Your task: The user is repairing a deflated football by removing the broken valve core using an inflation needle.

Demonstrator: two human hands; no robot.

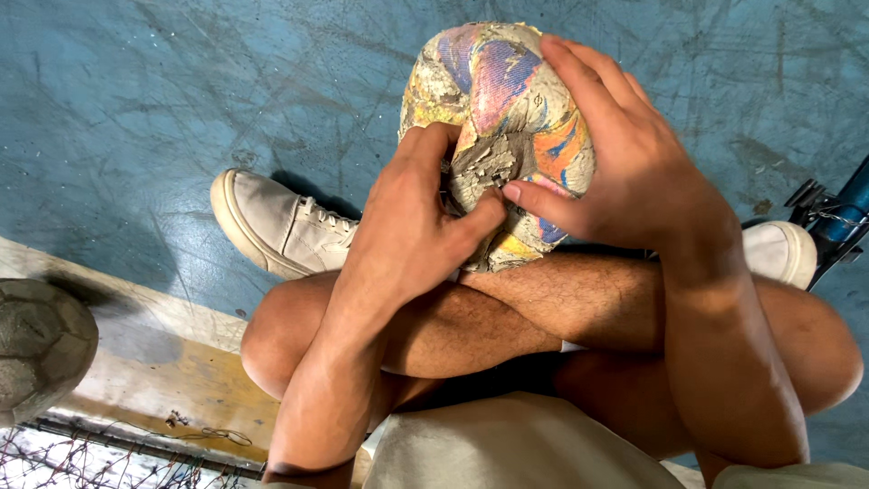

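A worn, peeling ball (507, 100) with patches of yellow, pink, orange and blue rests on my crossed legs (507, 312). My left hand (412, 226) holds its near left side, thumb pressed at a torn grey patch (489, 167) in the cover. From above, my right hand (615, 154) wraps the right side. Its thumb meets the left thumb at that torn patch. Both hands grip the ball.
A white shoe (276, 226) lies at left on the scuffed blue floor (136, 109), and another shoe tip (783, 249) shows at right. A grey, worn ball (41, 349) sits at the left edge. Netting (81, 457) lies at bottom left. A blue metal object (837, 217) is at the right edge.
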